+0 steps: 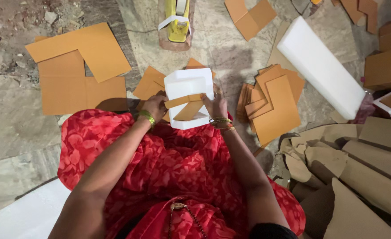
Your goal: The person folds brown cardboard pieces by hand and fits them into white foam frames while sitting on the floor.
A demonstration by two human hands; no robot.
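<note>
Both hands, left hand and right hand, grip the white foam block, fingers closed, pressing the orange card strip across it; next requires folding the strip flush.

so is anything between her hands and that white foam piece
Nothing visible. The left hand and right hand already grip the white foam piece at its sides, pressing an orange cardboard strip across its front.
</note>
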